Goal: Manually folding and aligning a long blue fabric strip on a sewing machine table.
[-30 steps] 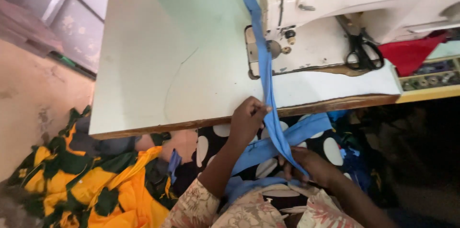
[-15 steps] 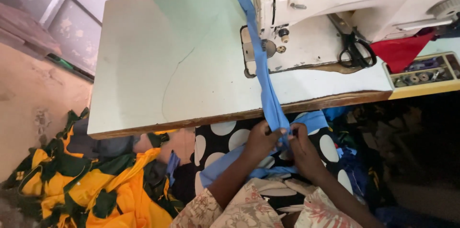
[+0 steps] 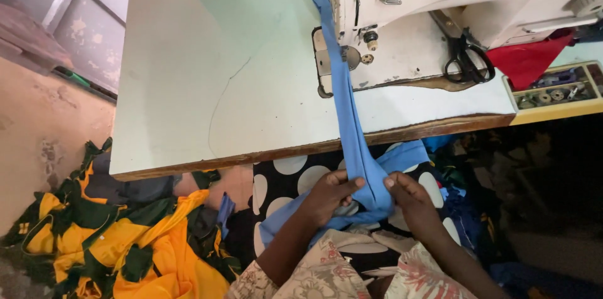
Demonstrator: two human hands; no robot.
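Note:
A long blue fabric strip (image 3: 342, 95) runs from the far edge of the pale green table (image 3: 207, 79), under the needle of the white sewing machine (image 3: 440, 4), and down over the front edge into my lap. My left hand (image 3: 331, 193) and my right hand (image 3: 408, 195) both pinch the strip just below the table edge, close together, with a fold of blue cloth between them. More blue fabric hangs below and beside my hands over a black cloth with white dots (image 3: 289, 179).
Black-handled scissors (image 3: 466, 60) lie on the machine bed. A red cloth (image 3: 527, 60) and a yellow tray of bobbins (image 3: 556, 88) sit at the right. A heap of yellow and green fabric (image 3: 119, 242) lies on the floor at the left.
My left hand has dropped from the table's front edge to the strip in my lap. Both hands have come together on the blue fabric.

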